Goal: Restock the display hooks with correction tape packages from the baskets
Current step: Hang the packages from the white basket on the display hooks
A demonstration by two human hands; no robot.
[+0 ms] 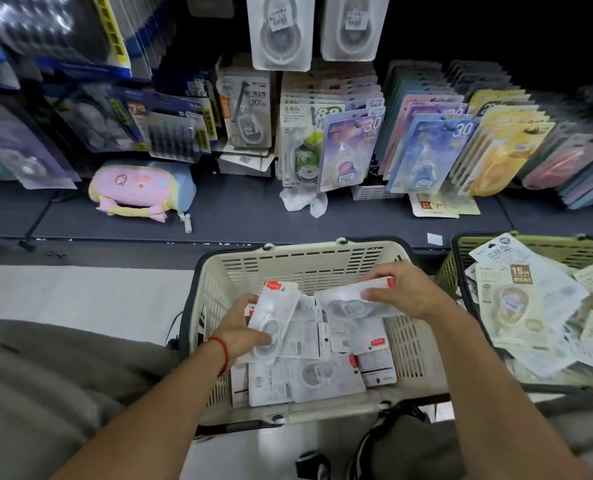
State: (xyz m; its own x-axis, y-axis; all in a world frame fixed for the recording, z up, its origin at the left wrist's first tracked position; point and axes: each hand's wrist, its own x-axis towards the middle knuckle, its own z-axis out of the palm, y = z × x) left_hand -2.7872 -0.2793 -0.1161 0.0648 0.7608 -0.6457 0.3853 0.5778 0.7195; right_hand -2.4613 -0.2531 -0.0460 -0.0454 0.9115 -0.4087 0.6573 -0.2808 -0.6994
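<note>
A cream basket sits in front of me with several white correction tape packages lying inside. My left hand grips one white package with a red tab, tilted above the pile. My right hand pinches another white blister package near its red-tabbed end. Two matching white packages hang from hooks at the top centre. A green basket at the right holds several beige 15 m tape packages.
A dark shelf carries rows of hanging coloured tape cards, a pink plush pouch and a crumpled white wrapper. Blue packaged goods hang at the left. My knees frame the cream basket on the pale floor.
</note>
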